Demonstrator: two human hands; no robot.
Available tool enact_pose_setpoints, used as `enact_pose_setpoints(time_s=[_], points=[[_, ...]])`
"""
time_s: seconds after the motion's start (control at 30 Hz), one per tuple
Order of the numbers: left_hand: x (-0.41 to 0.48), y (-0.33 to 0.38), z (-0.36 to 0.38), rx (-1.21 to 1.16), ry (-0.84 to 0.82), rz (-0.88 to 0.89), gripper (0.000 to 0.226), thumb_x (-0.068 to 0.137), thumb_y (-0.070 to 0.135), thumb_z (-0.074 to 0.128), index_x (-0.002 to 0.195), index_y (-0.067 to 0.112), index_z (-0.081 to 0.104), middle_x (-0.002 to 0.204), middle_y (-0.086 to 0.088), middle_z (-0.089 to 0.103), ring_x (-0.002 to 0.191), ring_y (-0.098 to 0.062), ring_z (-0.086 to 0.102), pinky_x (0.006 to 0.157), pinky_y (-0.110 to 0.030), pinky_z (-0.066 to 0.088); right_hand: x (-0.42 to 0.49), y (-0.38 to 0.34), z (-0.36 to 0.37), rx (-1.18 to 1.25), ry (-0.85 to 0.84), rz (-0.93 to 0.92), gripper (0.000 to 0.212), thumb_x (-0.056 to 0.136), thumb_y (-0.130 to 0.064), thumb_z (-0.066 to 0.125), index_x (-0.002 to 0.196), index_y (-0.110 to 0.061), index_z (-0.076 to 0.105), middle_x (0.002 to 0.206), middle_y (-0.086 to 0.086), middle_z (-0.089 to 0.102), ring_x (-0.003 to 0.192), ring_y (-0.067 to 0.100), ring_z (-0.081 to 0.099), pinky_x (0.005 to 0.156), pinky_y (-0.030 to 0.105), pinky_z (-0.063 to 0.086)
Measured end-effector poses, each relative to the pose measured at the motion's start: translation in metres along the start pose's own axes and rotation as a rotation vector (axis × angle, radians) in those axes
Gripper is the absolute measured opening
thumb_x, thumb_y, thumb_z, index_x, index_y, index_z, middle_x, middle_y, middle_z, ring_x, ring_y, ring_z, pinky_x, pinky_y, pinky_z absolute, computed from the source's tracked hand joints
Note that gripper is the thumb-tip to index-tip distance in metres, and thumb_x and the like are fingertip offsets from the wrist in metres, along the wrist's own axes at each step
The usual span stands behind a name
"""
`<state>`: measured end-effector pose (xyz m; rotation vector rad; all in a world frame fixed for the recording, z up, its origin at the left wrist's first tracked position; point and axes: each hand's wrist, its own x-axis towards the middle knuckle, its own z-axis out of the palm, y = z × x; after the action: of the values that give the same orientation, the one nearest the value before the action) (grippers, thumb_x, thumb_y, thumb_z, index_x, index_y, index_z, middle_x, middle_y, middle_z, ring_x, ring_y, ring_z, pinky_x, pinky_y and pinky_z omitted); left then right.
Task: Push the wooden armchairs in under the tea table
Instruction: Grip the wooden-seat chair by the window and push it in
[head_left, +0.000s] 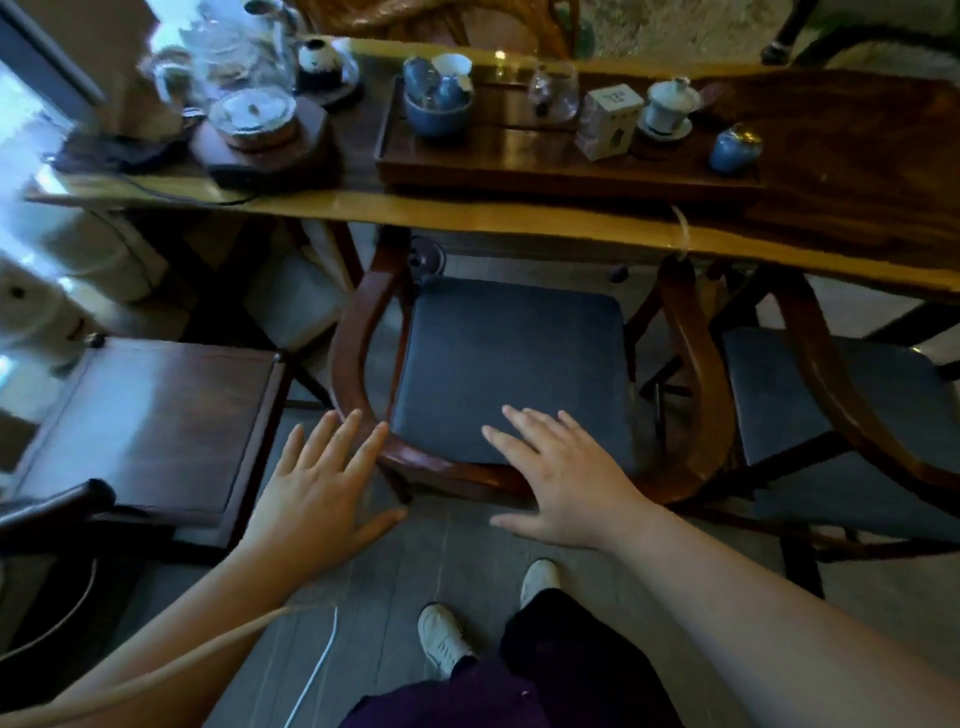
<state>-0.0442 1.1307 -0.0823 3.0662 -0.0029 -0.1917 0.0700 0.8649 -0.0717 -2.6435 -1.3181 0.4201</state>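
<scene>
Head view
Left hand: the left hand (322, 493) is spread flat, fingers wide, holding nothing; its fingertips lie over the curved back rail at the near left corner of the chair, though contact cannot be told.
Right hand: the right hand (558, 483) is likewise splayed and empty, over the near edge of the seat cushion and rail.
Middle chair: the round-backed dark wooden armchair with a navy square cushion (511, 364) stands straight ahead of both hands, its front edge just under the long wooden tea table with a pale yellow edge (519, 215).
Direction: the seat faces the table; its curved rail arms run from the hands away toward the table.
Second chair: a matching wooden armchair with a navy cushion (852, 415) stands just beside it on the right, angled, also partly under the table.
Tray: a dark rectangular wooden tea tray (519, 156) on the table holds a blue bowl of small cups (436, 106), a glass pitcher (553, 93), a white box (610, 122), a white lidded cup on a saucer (670, 106) and a blue jar (735, 148).
Left side: a low dark wooden square stool (150, 421) stands near the left hand.
</scene>
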Motion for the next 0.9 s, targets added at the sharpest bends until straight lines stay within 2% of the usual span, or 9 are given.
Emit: enact_pose_setpoints(time_s=[0.27,0.53,0.73,0.9], points=[[-0.044,-0.044,-0.011,0.040,-0.068,-0.283,0.092,0.075,0.076,0.038,0.146,0.018,0.032,0.146,-0.018,0.040,0.136,-0.038,0.031,0.111,-0.054,0.019,0.091,-0.044,0.003,-0.032,-0.072,-0.262,0.096,0.081,-0.067,0.063,0.155,-0.024,0.018,0.163,0.014,0.019,0.147,0.032,0.019,0.118,0.051,0.011],[-0.086,-0.092,-0.036,0.104,-0.144,-0.540,0.092,0.077,0.081,0.033,0.148,0.023,0.024,0.150,-0.014,0.037,0.139,-0.035,0.025,0.109,-0.059,0.025,0.167,-0.083,0.008,0.030,-0.158,-0.492,0.091,0.086,-0.064,0.058,0.155,-0.027,0.012,0.164,0.011,0.014,0.149,0.029,0.012,0.119,0.048,0.007],[-0.093,-0.119,-0.045,0.101,-0.134,-0.611,0.092,0.077,0.081,0.034,0.148,0.022,0.028,0.150,-0.013,0.036,0.140,-0.034,0.024,0.110,-0.058,0.025,0.203,-0.104,0.005,0.057,-0.176,-0.550,0.091,0.087,-0.063,0.058,0.155,-0.028,0.011,0.164,0.010,0.012,0.149,0.028,0.011,0.118,0.046,0.004],[-0.090,-0.156,-0.044,0.103,-0.115,-0.571,0.091,0.076,0.078,0.036,0.146,0.020,0.031,0.148,-0.014,0.040,0.138,-0.035,0.027,0.109,-0.058,0.026,0.222,-0.118,0.005,0.084,-0.179,-0.517,0.091,0.086,-0.061,0.062,0.155,-0.027,0.015,0.164,0.012,0.015,0.149,0.028,0.014,0.117,0.045,0.005]])
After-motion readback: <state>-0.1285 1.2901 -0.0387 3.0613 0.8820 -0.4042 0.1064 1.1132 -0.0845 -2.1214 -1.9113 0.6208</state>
